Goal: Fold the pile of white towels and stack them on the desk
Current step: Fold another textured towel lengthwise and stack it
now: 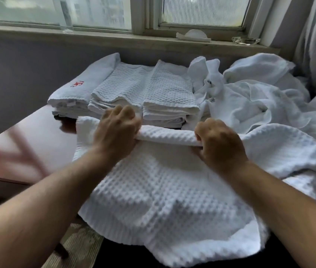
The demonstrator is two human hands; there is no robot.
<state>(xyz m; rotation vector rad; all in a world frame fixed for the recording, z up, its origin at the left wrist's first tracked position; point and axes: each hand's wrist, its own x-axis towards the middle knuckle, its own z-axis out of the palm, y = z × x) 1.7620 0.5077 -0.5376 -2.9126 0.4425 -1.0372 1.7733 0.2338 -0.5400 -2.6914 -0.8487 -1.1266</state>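
A white waffle-weave towel lies spread over the near part of the dark wooden desk and hangs off its front edge. My left hand and my right hand each grip the towel's far folded edge, fingers curled round it, about a hand's width apart. Behind them stand three stacks of folded white towels, side by side. To the right sits the loose pile of unfolded white towels.
A windowsill runs along the back with a small white object and clear plastic on it. A grey curtain hangs at the right. The leftmost stack's top towel bears a red logo. Bare desk surface shows at the left.
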